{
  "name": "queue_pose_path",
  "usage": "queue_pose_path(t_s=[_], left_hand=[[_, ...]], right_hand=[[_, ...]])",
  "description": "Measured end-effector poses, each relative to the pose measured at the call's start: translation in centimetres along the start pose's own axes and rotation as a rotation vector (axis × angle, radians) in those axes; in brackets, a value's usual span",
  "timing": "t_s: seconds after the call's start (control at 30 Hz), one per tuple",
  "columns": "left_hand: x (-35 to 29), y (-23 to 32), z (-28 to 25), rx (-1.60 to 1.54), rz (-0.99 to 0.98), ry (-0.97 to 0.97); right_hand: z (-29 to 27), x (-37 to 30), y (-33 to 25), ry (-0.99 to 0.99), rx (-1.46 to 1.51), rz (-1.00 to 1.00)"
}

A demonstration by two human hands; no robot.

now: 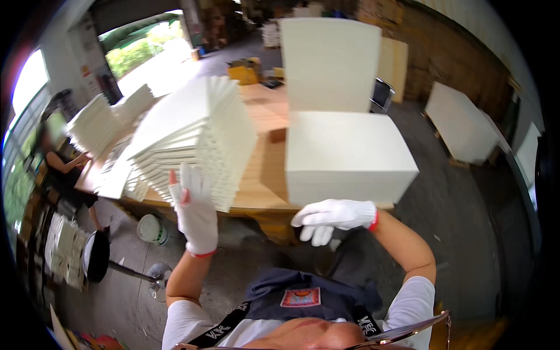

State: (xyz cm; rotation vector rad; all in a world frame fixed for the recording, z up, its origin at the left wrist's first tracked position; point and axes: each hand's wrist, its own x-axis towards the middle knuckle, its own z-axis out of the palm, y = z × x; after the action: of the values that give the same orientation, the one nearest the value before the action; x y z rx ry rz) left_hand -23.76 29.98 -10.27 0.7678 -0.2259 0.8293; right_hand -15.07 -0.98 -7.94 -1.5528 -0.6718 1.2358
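Note:
My left hand (pixel 196 213), in a white glove with bare tips on some digits, is raised with its fingers stretched out. It is in front of a tall stack of white sheets (pixel 169 116) fanned out in twisted layers; whether the fingertips touch the sheets I cannot tell. My right hand (pixel 335 217), also gloved in white with a red cuff, hovers by the table's front edge. Its fingers are apart and slightly bent, with nothing visible in them. Just beyond it sits a squared white stack (pixel 350 143), with a taller white stack (pixel 329 64) behind.
The wooden table (pixel 262 160) bears the stacks. More white stacks (pixel 93 122) stand at its far left, near a seated person (pixel 61 166). A bucket (pixel 151 228) and a round stool (pixel 96 256) are on the floor at left. A pallet stack (pixel 464 125) stands at right.

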Motion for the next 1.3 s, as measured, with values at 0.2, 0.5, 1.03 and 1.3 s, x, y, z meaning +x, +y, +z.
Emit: queue_pose_path(t_s=[0.2,0.5,1.03,1.3], left_hand=[[-4.1,-9.9,9.2,0.606,-0.233,-0.842],[-2.6,-23.9,24.5,1.229,0.239,-1.507],[-0.7,-29.1,26.6,1.294,-0.124,-1.564],[-1.2,-29.9,25.1,0.945,-0.301,-1.424]], right_hand=[[-6.4,-15.3,7.0,0.859,0.075,-0.150],[-13.4,-18.8,10.9,1.521,-0.203,-0.057],[-17.9,-14.8,8.1,1.516,-1.149,-0.073],[-16.2,-12.5,8.7,1.643,-0.243,-0.197]])
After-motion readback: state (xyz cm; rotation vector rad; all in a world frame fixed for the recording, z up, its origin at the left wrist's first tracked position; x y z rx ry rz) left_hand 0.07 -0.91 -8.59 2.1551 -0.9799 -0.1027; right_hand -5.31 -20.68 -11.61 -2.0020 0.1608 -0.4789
